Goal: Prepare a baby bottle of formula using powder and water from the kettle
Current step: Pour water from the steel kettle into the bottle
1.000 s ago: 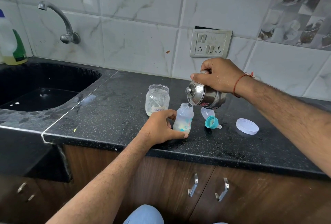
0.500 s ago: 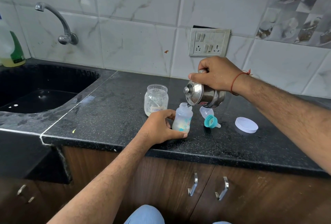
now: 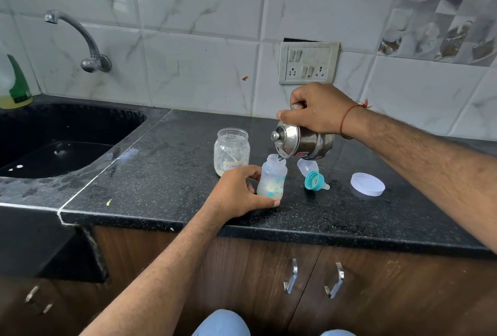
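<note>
A small translucent baby bottle (image 3: 272, 178) stands upright on the black counter (image 3: 166, 174), with whitish powder at its bottom. My left hand (image 3: 239, 193) grips its lower part from the left. My right hand (image 3: 317, 111) holds the handle of a steel kettle (image 3: 301, 142), tipped leftward with its spout over the bottle's mouth. An open glass formula jar (image 3: 231, 151) stands just behind my left hand. The teal collar with teat (image 3: 314, 181) lies on its side to the bottle's right, next to a clear cap (image 3: 308, 166).
A white jar lid (image 3: 367, 184) lies on the counter at the right. A black sink (image 3: 53, 142) with a wall tap (image 3: 86, 42) is at the left, a detergent bottle (image 3: 13, 88) at its back corner. A switch socket (image 3: 308, 62) sits on the tiled wall.
The kettle stays tipped over the bottle and my left hand keeps its grip. Only the camera view has shifted slightly.
</note>
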Demonstrator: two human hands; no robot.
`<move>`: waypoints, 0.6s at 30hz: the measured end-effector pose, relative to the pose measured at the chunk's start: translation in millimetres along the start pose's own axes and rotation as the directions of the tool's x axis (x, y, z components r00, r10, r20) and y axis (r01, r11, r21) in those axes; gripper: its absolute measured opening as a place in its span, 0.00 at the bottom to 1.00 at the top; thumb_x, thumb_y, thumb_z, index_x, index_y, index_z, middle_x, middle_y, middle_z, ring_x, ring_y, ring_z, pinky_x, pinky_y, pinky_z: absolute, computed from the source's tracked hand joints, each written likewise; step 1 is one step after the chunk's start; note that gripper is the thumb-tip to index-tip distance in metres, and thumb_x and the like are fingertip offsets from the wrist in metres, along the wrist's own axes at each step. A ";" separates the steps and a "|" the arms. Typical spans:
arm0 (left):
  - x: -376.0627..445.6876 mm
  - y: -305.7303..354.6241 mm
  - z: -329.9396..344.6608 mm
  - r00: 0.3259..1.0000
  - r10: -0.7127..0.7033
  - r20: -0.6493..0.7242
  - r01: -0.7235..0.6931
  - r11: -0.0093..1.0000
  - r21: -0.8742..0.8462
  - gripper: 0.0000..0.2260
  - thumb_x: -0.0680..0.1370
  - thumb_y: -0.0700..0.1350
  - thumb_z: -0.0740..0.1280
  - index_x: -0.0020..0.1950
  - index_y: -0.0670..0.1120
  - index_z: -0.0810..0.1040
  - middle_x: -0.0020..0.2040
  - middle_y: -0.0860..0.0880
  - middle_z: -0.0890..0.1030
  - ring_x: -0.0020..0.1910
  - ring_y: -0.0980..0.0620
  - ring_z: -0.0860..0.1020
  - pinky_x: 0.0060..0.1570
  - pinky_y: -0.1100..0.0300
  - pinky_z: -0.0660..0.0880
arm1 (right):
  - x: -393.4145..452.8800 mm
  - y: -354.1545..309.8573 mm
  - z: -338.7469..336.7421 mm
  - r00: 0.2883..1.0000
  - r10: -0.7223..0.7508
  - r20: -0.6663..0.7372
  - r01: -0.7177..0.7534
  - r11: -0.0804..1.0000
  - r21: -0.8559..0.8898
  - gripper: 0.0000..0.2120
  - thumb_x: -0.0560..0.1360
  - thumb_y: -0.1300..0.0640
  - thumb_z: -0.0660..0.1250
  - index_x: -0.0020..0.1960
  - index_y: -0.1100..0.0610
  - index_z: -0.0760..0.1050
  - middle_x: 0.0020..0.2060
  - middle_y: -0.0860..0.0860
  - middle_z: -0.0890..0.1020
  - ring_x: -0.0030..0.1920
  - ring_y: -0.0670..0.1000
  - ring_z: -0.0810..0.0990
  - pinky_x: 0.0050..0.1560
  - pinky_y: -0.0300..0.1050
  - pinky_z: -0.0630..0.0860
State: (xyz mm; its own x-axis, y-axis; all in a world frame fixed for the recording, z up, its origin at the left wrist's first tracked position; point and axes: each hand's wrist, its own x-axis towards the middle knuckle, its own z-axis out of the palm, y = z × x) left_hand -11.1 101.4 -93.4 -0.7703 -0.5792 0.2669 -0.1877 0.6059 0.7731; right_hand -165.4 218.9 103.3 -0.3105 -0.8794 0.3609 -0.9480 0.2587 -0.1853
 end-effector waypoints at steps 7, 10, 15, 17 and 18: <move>-0.8 1.4 -0.7 1.000 0.016 0.008 -0.016 1.000 0.014 0.26 0.67 0.55 0.87 0.62 0.55 0.85 0.34 0.77 0.77 0.37 0.60 0.73 0.38 0.71 0.71 | 3.5 1.3 1.7 1.000 -0.018 -0.001 0.018 1.000 -0.021 0.20 0.76 0.43 0.73 0.35 0.53 0.70 0.30 0.47 0.72 0.33 0.48 0.69 0.36 0.45 0.67; -0.6 2.4 -0.7 1.000 0.019 0.005 -0.019 1.000 0.023 0.26 0.67 0.56 0.87 0.62 0.56 0.84 0.34 0.77 0.76 0.36 0.60 0.73 0.37 0.73 0.71 | 3.8 1.3 1.7 1.000 -0.021 -0.005 0.021 1.000 -0.021 0.20 0.76 0.43 0.73 0.35 0.54 0.70 0.30 0.48 0.72 0.33 0.49 0.69 0.36 0.45 0.67; -0.8 1.2 -0.9 1.000 0.022 -0.003 -0.022 0.999 0.035 0.27 0.66 0.57 0.87 0.62 0.56 0.85 0.35 0.76 0.77 0.34 0.62 0.73 0.37 0.72 0.71 | 5.0 0.6 2.5 1.000 -0.030 -0.001 0.030 0.999 -0.035 0.20 0.76 0.43 0.73 0.35 0.54 0.70 0.30 0.48 0.73 0.33 0.49 0.69 0.36 0.45 0.67; -0.8 1.8 -1.2 1.000 0.021 0.000 -0.021 0.999 0.033 0.27 0.67 0.56 0.87 0.62 0.56 0.85 0.35 0.77 0.77 0.34 0.63 0.73 0.36 0.72 0.70 | 5.3 0.6 1.9 1.000 -0.031 -0.002 0.031 0.999 -0.039 0.21 0.75 0.43 0.73 0.35 0.54 0.70 0.30 0.49 0.73 0.33 0.49 0.69 0.36 0.46 0.67; -0.6 2.0 -1.2 1.000 0.022 0.003 -0.022 0.999 0.034 0.27 0.67 0.56 0.87 0.63 0.56 0.85 0.35 0.77 0.76 0.34 0.64 0.73 0.36 0.72 0.70 | 5.3 0.7 1.4 1.000 -0.031 -0.002 0.031 0.999 -0.041 0.21 0.76 0.43 0.73 0.34 0.54 0.69 0.31 0.49 0.73 0.33 0.49 0.69 0.36 0.45 0.67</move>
State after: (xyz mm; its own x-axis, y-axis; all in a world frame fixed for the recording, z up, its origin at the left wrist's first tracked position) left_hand -10.2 102.3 -91.3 -0.7758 -0.5642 0.2825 -0.1912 0.6368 0.7470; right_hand -167.6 213.8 103.8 -0.2810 -0.8862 0.3683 -0.9592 0.2473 -0.1368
